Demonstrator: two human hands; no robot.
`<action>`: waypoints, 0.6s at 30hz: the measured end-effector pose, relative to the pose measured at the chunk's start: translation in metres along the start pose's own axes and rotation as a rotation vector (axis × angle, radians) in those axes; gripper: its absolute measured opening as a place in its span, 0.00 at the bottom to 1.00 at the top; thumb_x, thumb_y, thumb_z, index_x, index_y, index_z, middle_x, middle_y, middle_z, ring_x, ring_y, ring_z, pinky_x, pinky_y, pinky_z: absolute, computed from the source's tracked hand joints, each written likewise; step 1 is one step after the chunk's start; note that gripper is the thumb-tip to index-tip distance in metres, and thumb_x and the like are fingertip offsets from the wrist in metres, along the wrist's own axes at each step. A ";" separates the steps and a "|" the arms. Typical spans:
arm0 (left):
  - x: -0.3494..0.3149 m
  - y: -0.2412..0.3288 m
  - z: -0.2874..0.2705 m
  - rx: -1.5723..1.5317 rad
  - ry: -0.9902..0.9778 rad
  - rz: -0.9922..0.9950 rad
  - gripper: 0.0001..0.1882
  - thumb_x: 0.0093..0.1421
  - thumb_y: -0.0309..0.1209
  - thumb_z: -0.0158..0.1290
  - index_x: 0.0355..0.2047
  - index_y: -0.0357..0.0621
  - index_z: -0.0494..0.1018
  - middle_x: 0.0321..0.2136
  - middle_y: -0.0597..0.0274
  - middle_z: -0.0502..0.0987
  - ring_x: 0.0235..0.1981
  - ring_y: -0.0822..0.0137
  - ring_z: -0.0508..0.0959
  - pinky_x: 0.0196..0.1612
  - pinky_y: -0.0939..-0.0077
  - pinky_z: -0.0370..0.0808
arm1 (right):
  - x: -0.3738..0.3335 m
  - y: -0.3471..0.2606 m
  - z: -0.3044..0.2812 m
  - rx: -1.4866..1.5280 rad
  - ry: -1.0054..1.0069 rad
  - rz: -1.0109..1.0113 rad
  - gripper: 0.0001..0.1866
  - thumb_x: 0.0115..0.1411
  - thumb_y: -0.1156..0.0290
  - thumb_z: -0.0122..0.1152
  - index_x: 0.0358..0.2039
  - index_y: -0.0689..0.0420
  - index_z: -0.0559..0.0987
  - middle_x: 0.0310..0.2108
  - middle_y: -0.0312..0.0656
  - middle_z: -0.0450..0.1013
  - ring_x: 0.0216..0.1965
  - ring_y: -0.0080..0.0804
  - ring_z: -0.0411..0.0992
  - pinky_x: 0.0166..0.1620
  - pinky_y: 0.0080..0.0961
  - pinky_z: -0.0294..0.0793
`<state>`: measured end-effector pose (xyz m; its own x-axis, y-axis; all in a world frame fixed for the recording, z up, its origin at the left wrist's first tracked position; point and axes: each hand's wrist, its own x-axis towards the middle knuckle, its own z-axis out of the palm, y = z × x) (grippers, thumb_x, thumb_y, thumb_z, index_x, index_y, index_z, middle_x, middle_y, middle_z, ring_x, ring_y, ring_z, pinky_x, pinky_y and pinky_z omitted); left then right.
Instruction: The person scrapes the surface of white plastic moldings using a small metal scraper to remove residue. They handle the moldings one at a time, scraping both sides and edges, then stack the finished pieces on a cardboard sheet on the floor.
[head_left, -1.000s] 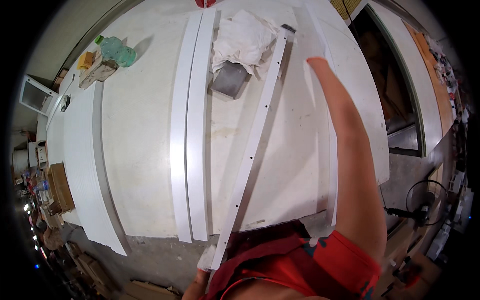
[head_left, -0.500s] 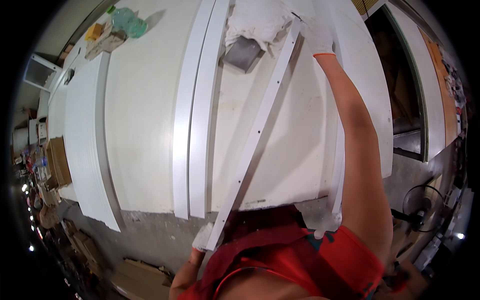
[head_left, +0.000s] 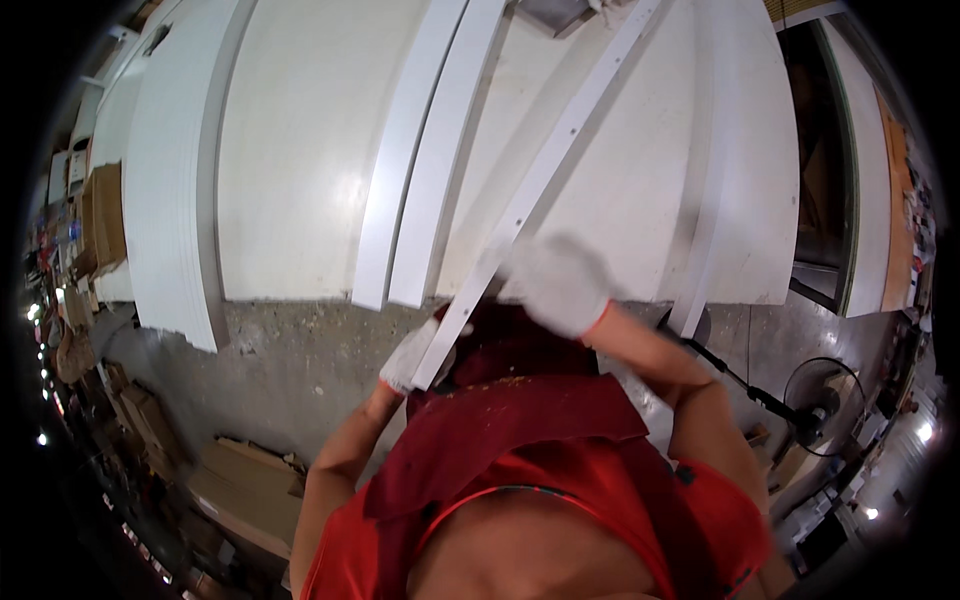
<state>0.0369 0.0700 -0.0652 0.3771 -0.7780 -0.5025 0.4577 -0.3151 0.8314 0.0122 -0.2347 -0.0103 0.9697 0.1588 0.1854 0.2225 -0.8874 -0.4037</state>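
Observation:
A long white strip with small dark holes (head_left: 546, 177) slants over the white worktable (head_left: 300, 150), its near end jutting past the table's edge. My left hand (head_left: 408, 358), in a white glove, is closed around that near end, close to my dark red apron. Beside the strip, a little farther up, is my right hand (head_left: 562, 285), also gloved. Motion smears its fingers, so whether it touches the strip is unclear. Two plain white strips (head_left: 455, 150) lie side by side to the left. A grey block (head_left: 555, 12) is partly cut off at the top.
A stack of white boards (head_left: 172, 190) overhangs the table's front edge at left. Another white strip (head_left: 715, 200) lies at right. A black fan (head_left: 815, 408) stands on the floor to the right; flat cardboard (head_left: 245, 485) lies at lower left.
My right hand has come back from the strip's far end, near the white cloth, to its near part. My left hand still holds the near end. The view has shifted toward my body.

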 end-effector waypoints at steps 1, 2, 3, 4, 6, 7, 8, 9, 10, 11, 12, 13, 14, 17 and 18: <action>-0.002 0.008 0.007 -0.185 0.013 -0.079 0.18 0.66 0.34 0.48 0.53 0.35 0.68 0.16 0.69 0.64 0.14 0.75 0.65 0.17 0.79 0.62 | 0.005 0.032 0.002 -0.109 0.099 0.015 0.14 0.57 0.66 0.52 0.43 0.53 0.78 0.32 0.42 0.73 0.32 0.39 0.73 0.36 0.35 0.72; 0.002 0.016 0.011 -0.363 0.013 -0.155 0.20 0.69 0.36 0.46 0.54 0.34 0.66 0.15 0.71 0.63 0.13 0.78 0.63 0.16 0.83 0.60 | 0.009 0.065 0.001 -0.220 0.199 0.053 0.14 0.60 0.66 0.51 0.44 0.54 0.78 0.37 0.42 0.74 0.37 0.38 0.73 0.42 0.31 0.72; 0.007 0.016 0.012 -0.426 -0.001 -0.165 0.23 0.69 0.39 0.45 0.55 0.32 0.66 0.15 0.71 0.63 0.13 0.77 0.64 0.17 0.82 0.61 | 0.025 0.101 0.001 -0.372 0.282 0.172 0.11 0.59 0.67 0.52 0.41 0.54 0.78 0.31 0.42 0.72 0.32 0.39 0.72 0.35 0.33 0.71; 0.010 0.018 0.014 -0.424 -0.020 -0.115 0.24 0.70 0.41 0.43 0.55 0.30 0.65 0.15 0.71 0.63 0.13 0.76 0.63 0.16 0.82 0.60 | 0.033 0.117 0.003 -0.519 0.358 0.283 0.09 0.58 0.69 0.52 0.37 0.54 0.78 0.25 0.43 0.70 0.27 0.40 0.70 0.29 0.35 0.70; 0.018 0.029 0.021 -0.575 -0.085 -0.129 0.25 0.70 0.41 0.43 0.55 0.28 0.65 0.18 0.70 0.66 0.14 0.76 0.64 0.16 0.81 0.61 | 0.033 0.112 0.010 -0.545 0.414 0.145 0.10 0.58 0.70 0.52 0.39 0.55 0.77 0.25 0.44 0.70 0.28 0.41 0.71 0.29 0.36 0.70; 0.021 0.018 0.018 -0.813 -0.121 -0.203 0.24 0.71 0.40 0.43 0.54 0.29 0.65 0.19 0.69 0.66 0.15 0.76 0.65 0.17 0.81 0.61 | 0.032 0.105 0.013 -0.555 0.444 0.075 0.11 0.58 0.70 0.52 0.40 0.55 0.77 0.25 0.44 0.69 0.29 0.41 0.71 0.30 0.36 0.70; 0.023 -0.003 0.013 -1.063 -0.142 -0.273 0.23 0.71 0.40 0.43 0.52 0.29 0.66 0.20 0.68 0.67 0.17 0.76 0.66 0.18 0.80 0.62 | 0.030 0.061 0.014 -0.420 0.175 0.252 0.13 0.59 0.70 0.50 0.44 0.54 0.76 0.32 0.45 0.71 0.35 0.43 0.71 0.37 0.39 0.69; 0.022 -0.017 0.011 -1.312 -0.173 -0.341 0.21 0.71 0.40 0.43 0.51 0.30 0.67 0.21 0.68 0.67 0.18 0.75 0.67 0.18 0.80 0.63 | 0.017 0.005 0.008 -0.289 -0.100 0.426 0.16 0.59 0.71 0.49 0.48 0.53 0.76 0.39 0.46 0.73 0.40 0.45 0.70 0.45 0.41 0.68; 0.022 -0.018 0.012 -1.304 -0.076 -0.336 0.21 0.71 0.39 0.43 0.52 0.31 0.67 0.23 0.66 0.69 0.22 0.73 0.69 0.25 0.80 0.66 | -0.011 -0.020 0.024 -0.091 0.109 0.184 0.15 0.58 0.70 0.50 0.46 0.53 0.76 0.40 0.44 0.73 0.39 0.46 0.70 0.44 0.40 0.69; 0.022 -0.017 0.015 -1.290 0.020 -0.335 0.20 0.71 0.38 0.42 0.53 0.32 0.67 0.26 0.64 0.71 0.26 0.72 0.70 0.31 0.79 0.68 | -0.025 -0.055 0.037 0.023 -0.014 0.155 0.15 0.59 0.68 0.50 0.45 0.54 0.77 0.42 0.44 0.74 0.40 0.44 0.71 0.43 0.38 0.71; 0.022 -0.016 0.018 -1.274 0.114 -0.335 0.20 0.71 0.38 0.42 0.53 0.33 0.68 0.29 0.63 0.72 0.31 0.70 0.72 0.37 0.79 0.71 | -0.041 -0.090 0.055 0.161 0.099 0.129 0.12 0.61 0.70 0.49 0.43 0.52 0.79 0.36 0.44 0.73 0.35 0.42 0.74 0.38 0.33 0.75; 0.025 -0.016 0.016 -1.252 0.202 -0.335 0.20 0.71 0.37 0.42 0.54 0.33 0.68 0.32 0.61 0.74 0.35 0.68 0.73 0.44 0.79 0.73 | -0.048 -0.123 0.052 0.313 -0.046 0.106 0.11 0.62 0.69 0.50 0.42 0.49 0.80 0.36 0.44 0.73 0.36 0.40 0.74 0.40 0.30 0.76; 0.029 -0.049 0.003 -1.221 -0.422 -0.025 0.16 0.71 0.34 0.43 0.51 0.35 0.70 0.36 0.61 0.75 0.40 0.67 0.74 0.50 0.78 0.73 | -0.050 -0.152 0.056 0.830 -0.367 0.568 0.13 0.61 0.70 0.50 0.43 0.46 0.80 0.35 0.43 0.73 0.36 0.39 0.74 0.40 0.30 0.76; 0.026 -0.034 0.003 -1.770 0.046 -0.556 0.14 0.71 0.37 0.44 0.45 0.39 0.69 0.34 0.62 0.73 0.33 0.71 0.74 0.39 0.81 0.74 | -0.060 -0.140 0.057 0.270 -0.088 0.101 0.14 0.62 0.68 0.53 0.48 0.48 0.79 0.36 0.44 0.73 0.34 0.40 0.73 0.39 0.31 0.75; 0.015 -0.009 0.015 -0.884 0.124 -0.250 0.13 0.70 0.40 0.45 0.41 0.41 0.69 0.30 0.64 0.72 0.28 0.70 0.73 0.30 0.80 0.73 | -0.046 -0.118 0.040 -0.029 0.017 0.001 0.15 0.62 0.67 0.54 0.49 0.49 0.78 0.35 0.45 0.73 0.32 0.40 0.73 0.38 0.31 0.74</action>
<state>0.0264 0.0529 -0.0770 0.2441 -0.6637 -0.7070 0.9660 0.1025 0.2373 -0.0549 -0.1201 -0.0068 0.9679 0.1511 0.2007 0.2188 -0.8995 -0.3781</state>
